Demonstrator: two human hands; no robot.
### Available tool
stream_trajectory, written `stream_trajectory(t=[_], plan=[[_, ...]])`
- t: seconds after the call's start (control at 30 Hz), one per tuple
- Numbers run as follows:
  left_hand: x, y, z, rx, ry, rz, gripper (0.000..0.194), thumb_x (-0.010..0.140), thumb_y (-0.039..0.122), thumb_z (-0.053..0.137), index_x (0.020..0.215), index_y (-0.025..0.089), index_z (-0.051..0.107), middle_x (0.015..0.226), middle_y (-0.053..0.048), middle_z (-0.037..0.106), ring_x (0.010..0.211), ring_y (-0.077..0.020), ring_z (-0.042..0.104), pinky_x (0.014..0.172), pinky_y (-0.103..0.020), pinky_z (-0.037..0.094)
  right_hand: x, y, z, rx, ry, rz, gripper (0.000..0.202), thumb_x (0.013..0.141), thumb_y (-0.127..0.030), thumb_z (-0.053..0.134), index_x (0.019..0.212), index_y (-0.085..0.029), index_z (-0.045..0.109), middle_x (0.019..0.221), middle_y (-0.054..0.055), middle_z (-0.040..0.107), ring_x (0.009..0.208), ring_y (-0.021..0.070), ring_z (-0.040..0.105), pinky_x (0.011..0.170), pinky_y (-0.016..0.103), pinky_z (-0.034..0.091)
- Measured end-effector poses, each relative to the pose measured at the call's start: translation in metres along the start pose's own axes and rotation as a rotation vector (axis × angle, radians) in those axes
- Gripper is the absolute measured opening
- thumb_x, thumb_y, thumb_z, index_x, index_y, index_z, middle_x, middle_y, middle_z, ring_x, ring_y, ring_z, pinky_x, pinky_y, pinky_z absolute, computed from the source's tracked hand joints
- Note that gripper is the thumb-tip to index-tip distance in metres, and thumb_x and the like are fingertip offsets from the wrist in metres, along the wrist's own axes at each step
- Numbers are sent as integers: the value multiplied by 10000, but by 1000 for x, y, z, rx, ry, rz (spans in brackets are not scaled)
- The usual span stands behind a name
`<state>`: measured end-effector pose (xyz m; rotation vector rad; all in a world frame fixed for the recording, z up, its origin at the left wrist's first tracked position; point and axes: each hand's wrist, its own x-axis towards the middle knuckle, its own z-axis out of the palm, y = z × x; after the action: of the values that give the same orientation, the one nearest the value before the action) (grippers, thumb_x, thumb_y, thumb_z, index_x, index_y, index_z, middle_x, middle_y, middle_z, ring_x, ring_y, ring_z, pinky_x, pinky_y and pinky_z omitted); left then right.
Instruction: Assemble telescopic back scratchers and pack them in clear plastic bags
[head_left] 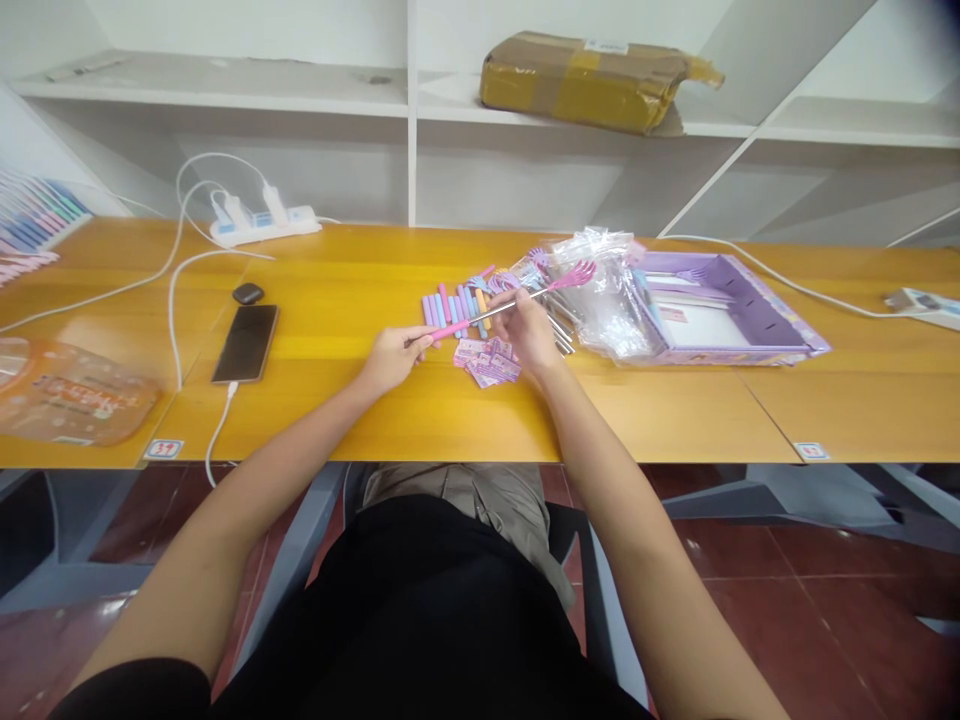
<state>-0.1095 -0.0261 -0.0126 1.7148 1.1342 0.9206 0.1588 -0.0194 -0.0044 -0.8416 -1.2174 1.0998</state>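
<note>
A pink back scratcher (480, 317) with a metal rod is held slantwise above the table, its claw-shaped head up to the right. My left hand (397, 357) is closed around the end of its pink handle. Farther up, my right hand (527, 328) has its fingers closed on the rod. Below lie several pastel handle tubes (440, 310) in a row and a pile of small purple printed cards (491, 365). Metal rods (562, 335) lie just right of my right hand, and loose claw heads (504, 283) sit behind it.
Clear plastic bags (604, 300) lean against an open purple box (757, 345) at the right. At the left are a phone (246, 343) on a cable, a black case (248, 293), a power strip (266, 228) and an orange bag (82, 395). A taped carton (585, 85) rests on the shelf.
</note>
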Motion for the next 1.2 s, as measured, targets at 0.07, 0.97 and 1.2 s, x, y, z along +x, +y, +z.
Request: stream_trajectory(t=[0.07, 0.97, 1.2], plan=[[0, 0, 0, 1, -4, 7, 308, 1017, 319, 653, 1141, 191, 904, 690, -9, 691, 633, -147, 593, 655, -290, 495, 0, 3, 0, 17, -51, -12, 713, 938, -947, 667, 934, -244, 786, 662, -21, 607, 514, 116, 474, 488, 280, 408], [-2, 17, -1, 47, 194, 116, 160, 1065, 333, 631, 999, 211, 710, 873, -18, 712, 814, -165, 645, 818, -290, 523, 17, 8, -34, -76, 235, -179, 660, 978, -891, 651, 814, -252, 682, 615, -29, 496, 507, 134, 476, 479, 297, 376], [-7, 24, -1, 106, 251, 40, 103, 1035, 281, 648, 955, 221, 673, 899, -20, 720, 870, -181, 658, 864, -297, 542, 10, 9, -22, -84, 127, -173, 742, 980, -974, 530, 825, -266, 691, 639, -9, 527, 524, 142, 441, 532, 320, 360]])
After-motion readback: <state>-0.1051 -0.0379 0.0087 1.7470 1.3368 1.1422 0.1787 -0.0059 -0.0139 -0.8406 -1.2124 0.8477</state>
